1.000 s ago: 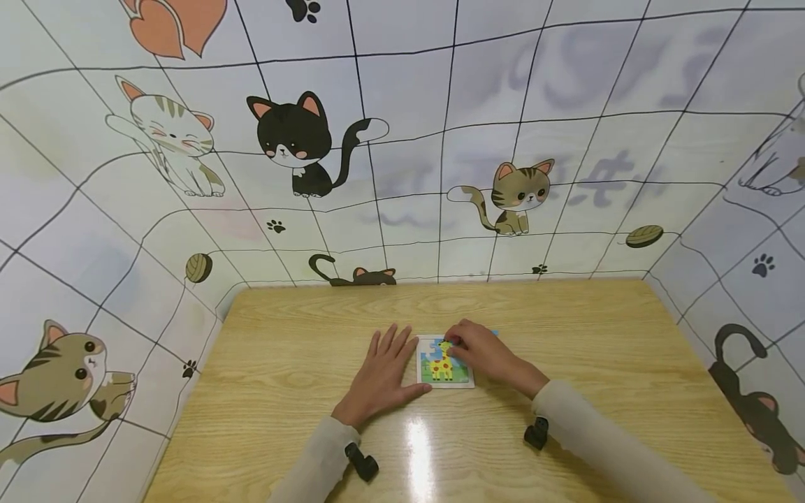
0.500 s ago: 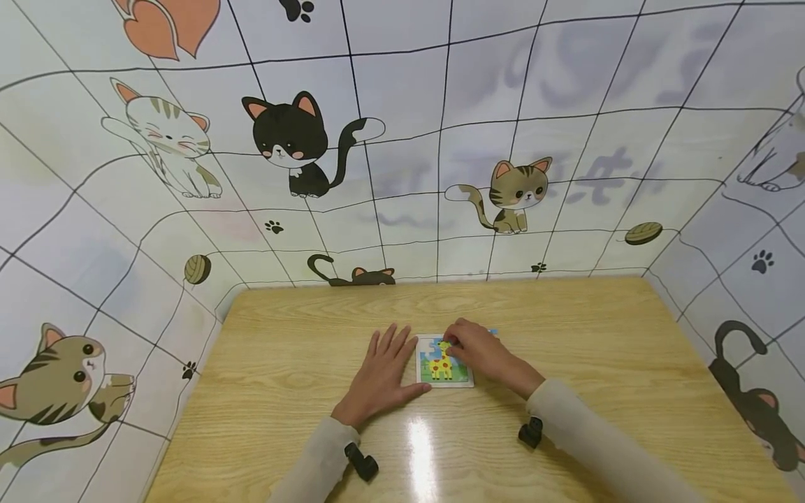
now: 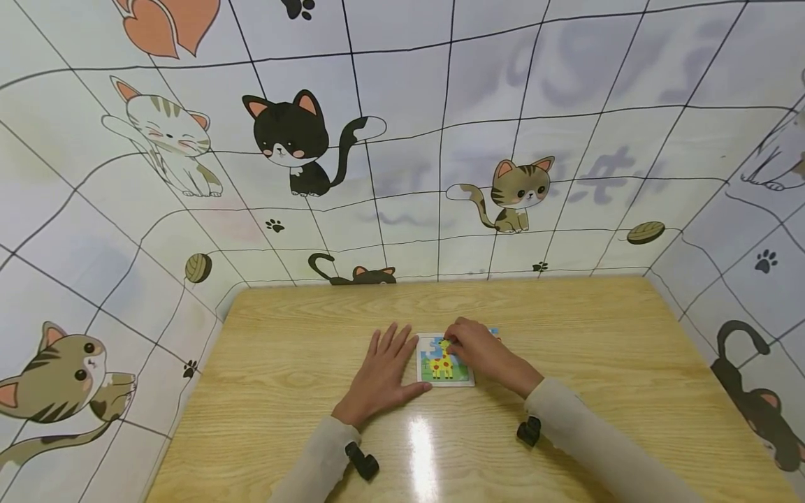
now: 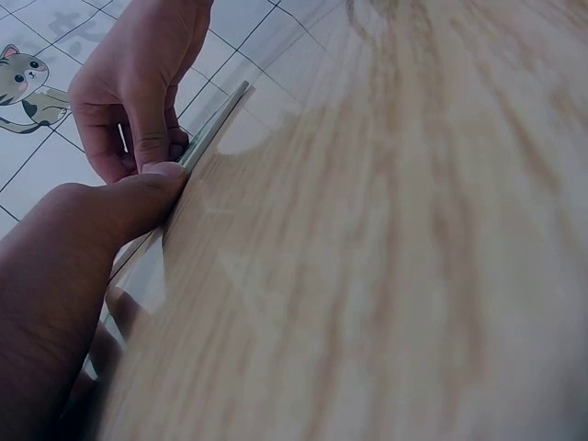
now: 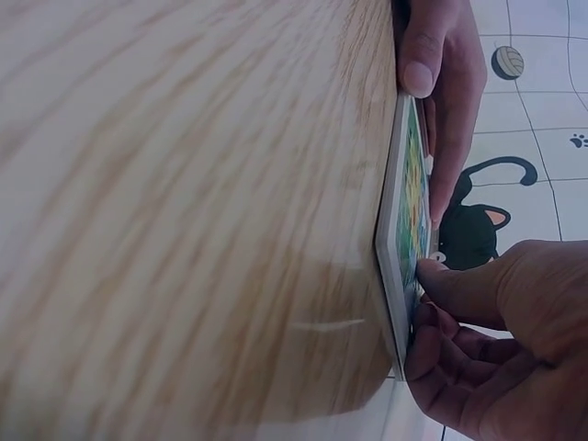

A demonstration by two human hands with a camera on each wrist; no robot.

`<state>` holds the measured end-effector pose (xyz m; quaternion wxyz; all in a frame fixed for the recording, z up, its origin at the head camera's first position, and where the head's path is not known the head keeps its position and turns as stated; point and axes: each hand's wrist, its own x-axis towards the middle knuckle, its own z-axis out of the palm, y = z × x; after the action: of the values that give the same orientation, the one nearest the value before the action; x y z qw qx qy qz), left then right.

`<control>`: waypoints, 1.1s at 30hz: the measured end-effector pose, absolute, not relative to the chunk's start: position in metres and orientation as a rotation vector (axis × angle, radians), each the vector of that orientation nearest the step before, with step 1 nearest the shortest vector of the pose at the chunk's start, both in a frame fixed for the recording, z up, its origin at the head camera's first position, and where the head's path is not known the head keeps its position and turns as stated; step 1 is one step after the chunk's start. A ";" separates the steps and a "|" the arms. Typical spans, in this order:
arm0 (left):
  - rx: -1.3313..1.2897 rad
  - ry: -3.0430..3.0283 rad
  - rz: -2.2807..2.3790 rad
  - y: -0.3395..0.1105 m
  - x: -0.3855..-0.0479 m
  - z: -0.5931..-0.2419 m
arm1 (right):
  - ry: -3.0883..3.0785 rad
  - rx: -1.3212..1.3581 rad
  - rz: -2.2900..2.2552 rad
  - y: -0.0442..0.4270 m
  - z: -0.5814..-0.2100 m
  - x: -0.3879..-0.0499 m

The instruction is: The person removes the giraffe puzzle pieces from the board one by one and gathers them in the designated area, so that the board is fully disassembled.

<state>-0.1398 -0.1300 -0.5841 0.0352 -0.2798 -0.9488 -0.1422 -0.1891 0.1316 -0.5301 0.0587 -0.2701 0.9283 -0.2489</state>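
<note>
A small square jigsaw puzzle [image 3: 442,367] with a yellow, red-spotted giraffe lies in a white-rimmed tray on the table. White shows among the blue pieces at its upper left. My left hand [image 3: 381,377] rests flat to its left with fingers spread, its thumb on the tray's near edge. My right hand [image 3: 483,349] is over the upper right corner, thumb and curled fingers pinching a puzzle piece against the board; the fingers mostly hide that piece. In the right wrist view, the right fingertips [image 5: 428,272] touch the puzzle's surface.
Behind the right hand, a bit of blue [image 3: 494,331] shows on the table, mostly hidden. The wooden table [image 3: 283,342] meets white walls [image 3: 402,161] printed with cats at its back and sides. Black wrist devices sit on both cuffs.
The right wrist and forearm have shifted slightly to the left, while its fingertips stay at the same corner. The left hand and the puzzle have stayed in place.
</note>
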 end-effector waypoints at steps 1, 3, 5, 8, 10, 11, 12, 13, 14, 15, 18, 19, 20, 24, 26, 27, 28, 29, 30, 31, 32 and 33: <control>-0.861 -2.916 -0.442 -0.130 -0.140 -0.584 | 2.810 -0.821 -0.750 0.131 -0.530 -0.189; -0.861 -2.917 -0.446 -0.130 -0.140 -0.585 | 2.795 -0.806 -0.746 0.131 -0.529 -0.188; -0.861 -2.926 -0.446 -0.130 -0.141 -0.585 | 2.781 -0.800 -0.736 0.130 -0.528 -0.188; -0.860 -2.934 -0.435 -0.130 -0.142 -0.586 | 2.762 -0.800 -0.730 0.129 -0.528 -0.188; -0.857 -2.941 -0.438 -0.130 -0.142 -0.587 | 2.755 -0.819 -0.730 0.130 -0.528 -0.189; -0.856 -2.943 -0.437 -0.130 -0.142 -0.588 | 2.749 -0.828 -0.736 0.130 -0.527 -0.190; -0.856 -2.944 -0.439 -0.130 -0.143 -0.588 | 2.741 -0.832 -0.739 0.131 -0.527 -0.190; -0.854 -2.948 -0.439 -0.130 -0.143 -0.588 | 2.735 -0.839 -0.739 0.131 -0.527 -0.191; -0.853 -2.950 -0.437 -0.130 -0.142 -0.588 | 2.725 -0.846 -0.739 0.131 -0.526 -0.191; -0.853 -2.951 -0.435 -0.130 -0.142 -0.588 | 2.717 -0.854 -0.737 0.131 -0.526 -0.192; -0.854 -2.946 -0.434 -0.130 -0.142 -0.589 | 2.702 -0.881 -0.719 0.131 -0.524 -0.193; -0.855 -2.940 -0.434 -0.130 -0.142 -0.588 | 2.700 -0.896 -0.709 0.131 -0.524 -0.194; -0.857 -2.934 -0.436 -0.130 -0.141 -0.588 | 2.697 -0.909 -0.699 0.131 -0.524 -0.194; -0.867 -2.912 -0.431 -0.130 -0.141 -0.586 | 2.687 -0.964 -0.672 0.131 -0.521 -0.195; -0.871 -2.911 -0.430 -0.130 -0.141 -0.586 | 2.681 -0.988 -0.660 0.132 -0.519 -0.196; -0.872 -2.913 -0.430 -0.129 -0.141 -0.585 | 2.676 -0.998 -0.655 0.132 -0.518 -0.196; -0.872 -2.917 -0.430 -0.129 -0.141 -0.585 | 2.673 -1.006 -0.646 0.132 -0.518 -0.197; -0.871 -2.920 -0.430 -0.129 -0.141 -0.585 | 2.671 -1.011 -0.633 0.132 -0.518 -0.198; -0.870 -2.921 -0.434 -0.129 -0.141 -0.585 | 2.668 -1.014 -0.618 0.131 -0.518 -0.199; -0.867 -2.925 -0.435 -0.129 -0.141 -0.585 | 2.664 -1.011 -0.604 0.130 -0.518 -0.200; -0.864 -2.930 -0.435 -0.129 -0.141 -0.585 | 2.661 -1.008 -0.589 0.129 -0.519 -0.201; -0.862 -2.935 -0.435 -0.129 -0.141 -0.585 | 2.658 -1.005 -0.571 0.129 -0.519 -0.203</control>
<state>-0.1410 -0.1294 -0.5848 0.0260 -0.2789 -0.9496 -0.1408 -0.2026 0.1288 -0.5192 0.1213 -0.3441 0.9103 -0.1957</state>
